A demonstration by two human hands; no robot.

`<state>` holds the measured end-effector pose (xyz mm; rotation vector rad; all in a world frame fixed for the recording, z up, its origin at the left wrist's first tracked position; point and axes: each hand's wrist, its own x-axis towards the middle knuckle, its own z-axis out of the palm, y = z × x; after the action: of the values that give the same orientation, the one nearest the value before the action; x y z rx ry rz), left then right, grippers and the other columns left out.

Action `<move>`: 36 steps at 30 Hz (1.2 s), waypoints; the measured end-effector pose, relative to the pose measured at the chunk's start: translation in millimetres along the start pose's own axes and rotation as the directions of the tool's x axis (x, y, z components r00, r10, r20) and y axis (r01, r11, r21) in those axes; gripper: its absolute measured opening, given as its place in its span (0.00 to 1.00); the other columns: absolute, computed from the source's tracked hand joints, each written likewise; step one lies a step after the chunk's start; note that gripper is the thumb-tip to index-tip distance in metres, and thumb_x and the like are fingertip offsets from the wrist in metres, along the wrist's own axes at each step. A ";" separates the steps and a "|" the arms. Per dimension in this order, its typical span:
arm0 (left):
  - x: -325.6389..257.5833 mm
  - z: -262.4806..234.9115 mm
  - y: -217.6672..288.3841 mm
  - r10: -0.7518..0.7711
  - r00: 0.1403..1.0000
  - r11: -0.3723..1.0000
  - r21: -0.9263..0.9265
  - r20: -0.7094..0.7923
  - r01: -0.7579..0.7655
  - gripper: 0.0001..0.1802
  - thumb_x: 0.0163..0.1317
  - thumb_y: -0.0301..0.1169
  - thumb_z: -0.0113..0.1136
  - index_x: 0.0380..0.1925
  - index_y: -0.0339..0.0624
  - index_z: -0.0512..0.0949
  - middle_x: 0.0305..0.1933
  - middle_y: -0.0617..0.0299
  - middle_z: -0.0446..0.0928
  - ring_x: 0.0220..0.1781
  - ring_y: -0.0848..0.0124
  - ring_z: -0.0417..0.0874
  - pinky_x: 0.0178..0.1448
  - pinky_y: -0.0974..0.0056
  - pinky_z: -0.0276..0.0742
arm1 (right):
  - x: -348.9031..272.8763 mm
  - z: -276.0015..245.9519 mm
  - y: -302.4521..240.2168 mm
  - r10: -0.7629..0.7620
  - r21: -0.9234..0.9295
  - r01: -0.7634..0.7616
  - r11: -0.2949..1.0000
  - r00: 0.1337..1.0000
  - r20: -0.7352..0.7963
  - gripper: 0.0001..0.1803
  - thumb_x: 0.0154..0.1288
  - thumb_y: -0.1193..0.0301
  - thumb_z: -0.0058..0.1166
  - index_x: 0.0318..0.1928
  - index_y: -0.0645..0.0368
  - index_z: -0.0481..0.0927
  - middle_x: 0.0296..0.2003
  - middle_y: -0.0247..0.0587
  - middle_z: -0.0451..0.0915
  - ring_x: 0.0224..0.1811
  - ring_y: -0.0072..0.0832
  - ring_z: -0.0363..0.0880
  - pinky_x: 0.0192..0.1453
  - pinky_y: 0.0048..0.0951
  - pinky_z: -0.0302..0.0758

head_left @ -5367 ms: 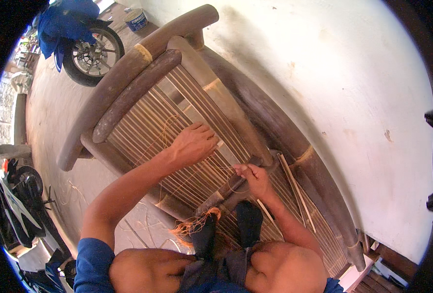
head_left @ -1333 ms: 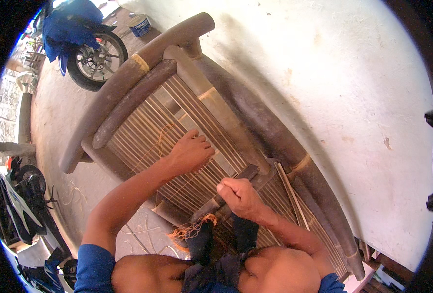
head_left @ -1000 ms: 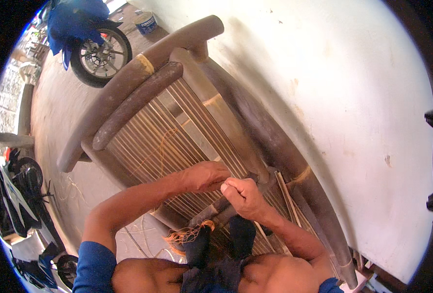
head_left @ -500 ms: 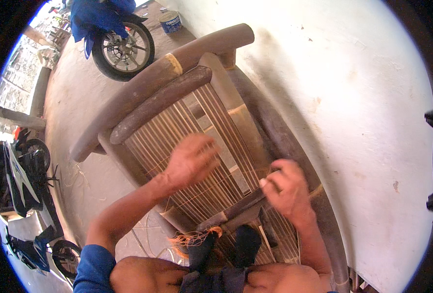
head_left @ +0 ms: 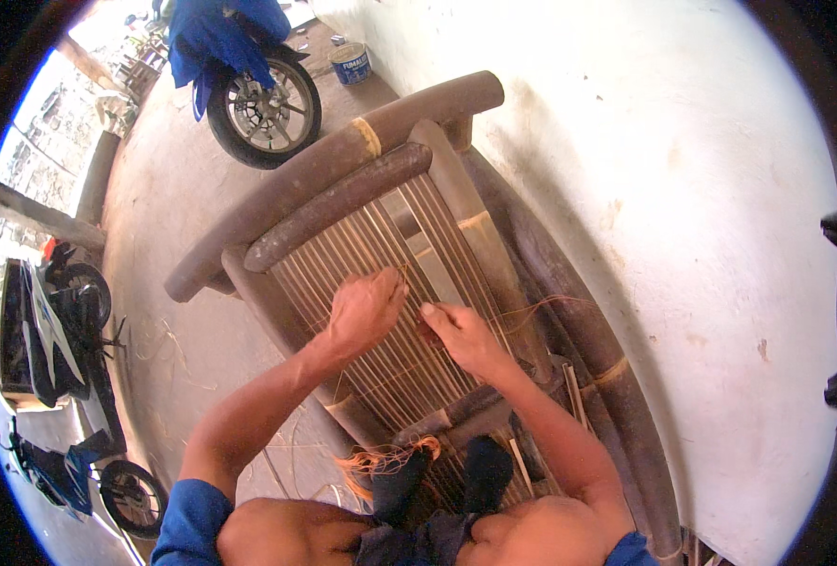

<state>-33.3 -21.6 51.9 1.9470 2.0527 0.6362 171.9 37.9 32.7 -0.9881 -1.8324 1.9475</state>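
Over the slatted panel (head_left: 343, 245) of a brown bamboo chair (head_left: 480, 231), my two hands work close together. My left hand (head_left: 369, 307) is closed in a pinch, with a bit of thin orange strand (head_left: 405, 271) at its fingertips. Just right of it, my right hand (head_left: 468, 341) is closed too, thumb pressed on the fingers. From beside the right hand a fine orange strand (head_left: 552, 300) curves out over the chair's right side. The exact grip on the strand is partly hidden by my fingers. A gap shows between the slats just beyond my hands.
A bundle of orange strands (head_left: 367, 464) lies by my feet in dark socks (head_left: 392, 491). A white wall (head_left: 683, 236) rises close on the right. A motorbike wheel (head_left: 266, 108) and a blue tin (head_left: 351, 64) stand beyond the chair; more motorbikes (head_left: 55, 321) are at left.
My right hand has moved left from the chair's right side and come beside my left hand. Both hands have closed from looser, blurred poses. The view has shifted slightly.
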 end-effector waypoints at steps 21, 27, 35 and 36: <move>73.9 -24.7 -36.8 0.541 0.822 0.793 0.217 0.180 -0.570 0.18 0.56 0.39 0.69 0.41 0.39 0.82 0.47 0.52 0.78 0.60 0.55 0.77 0.81 0.45 0.59 | -15.9 -21.4 -30.2 0.139 0.547 -0.125 0.828 0.990 0.016 0.13 0.81 0.65 0.50 0.45 0.63 0.80 0.18 0.17 0.60 0.15 0.09 0.52 0.18 0.18 0.51; 77.4 -19.4 -31.9 0.503 0.848 0.816 0.232 0.167 -0.530 0.15 0.60 0.42 0.68 0.34 0.42 0.81 0.39 0.54 0.78 0.53 0.56 0.78 0.73 0.47 0.65 | -17.7 -65.6 -49.0 -0.077 -0.006 0.077 0.997 0.992 -0.101 0.13 0.80 0.64 0.51 0.44 0.61 0.82 0.18 0.24 0.66 0.19 0.19 0.65 0.25 0.26 0.66; 101.7 -16.1 -25.5 0.340 0.935 0.909 0.218 0.106 -0.355 0.21 0.72 0.48 0.59 0.27 0.43 0.82 0.25 0.56 0.80 0.34 0.52 0.82 0.54 0.46 0.76 | 7.0 -86.7 -76.6 -0.821 -0.957 0.071 0.282 0.534 -0.202 0.16 0.77 0.60 0.53 0.42 0.62 0.81 0.30 0.49 0.85 0.36 0.55 0.84 0.44 0.52 0.79; 104.4 -17.9 -22.6 0.289 0.952 0.939 0.166 0.097 -0.301 0.22 0.73 0.48 0.58 0.27 0.42 0.82 0.25 0.54 0.81 0.32 0.50 0.83 0.50 0.46 0.77 | 9.5 -74.3 -69.0 -0.797 -0.930 0.133 0.344 0.564 -0.214 0.16 0.77 0.60 0.53 0.43 0.62 0.81 0.31 0.48 0.86 0.34 0.55 0.84 0.43 0.52 0.79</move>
<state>-70.2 78.7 69.7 2.3727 1.8461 0.4431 196.6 110.7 99.4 -0.9196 -2.1858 0.0844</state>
